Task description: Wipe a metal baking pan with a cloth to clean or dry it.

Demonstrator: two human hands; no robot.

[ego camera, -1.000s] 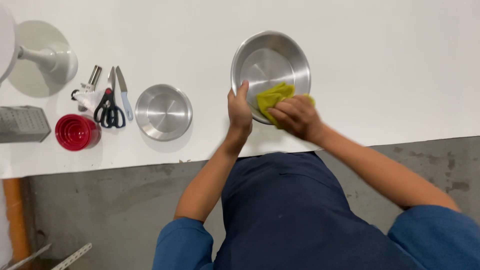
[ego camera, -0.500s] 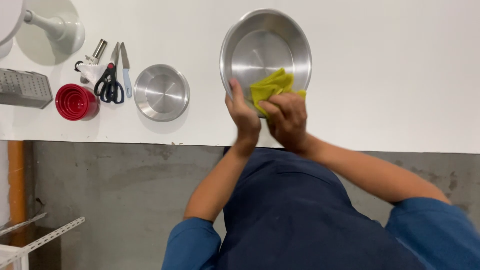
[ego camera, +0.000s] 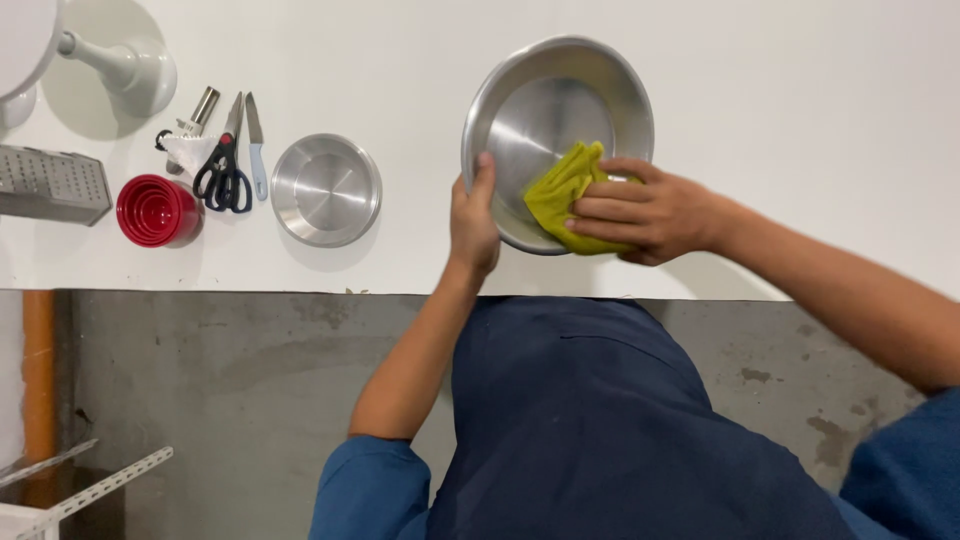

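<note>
Now, right hand (ego camera: 655,212), yellow cloth (ego camera: 562,193), steel bowl (ego camera: 545,120)

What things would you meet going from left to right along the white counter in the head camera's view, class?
Metal grater → red cups → black-handled scissors → small steel bowl → left hand → large steel bowl → yellow-green cloth → right hand.
</note>
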